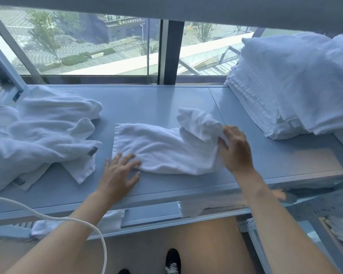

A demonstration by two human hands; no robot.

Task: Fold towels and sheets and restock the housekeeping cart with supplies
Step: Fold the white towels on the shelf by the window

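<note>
**Towel half spread on the shelf, both hands on it**

Nearest the camera, a shoe on the floor and a white cord looping at 7 o'clock. Up on the shelf, left hand lies flat, fingers spread, pressing the towel at its near-left corner. So the towel runs off toward 2 o'clock from that hand. Right hand pinches the bunched-up right end, lifted a bit. Loose pile sits at 9 o'clock, folded stack at 2 o'clock, window behind.
</note>
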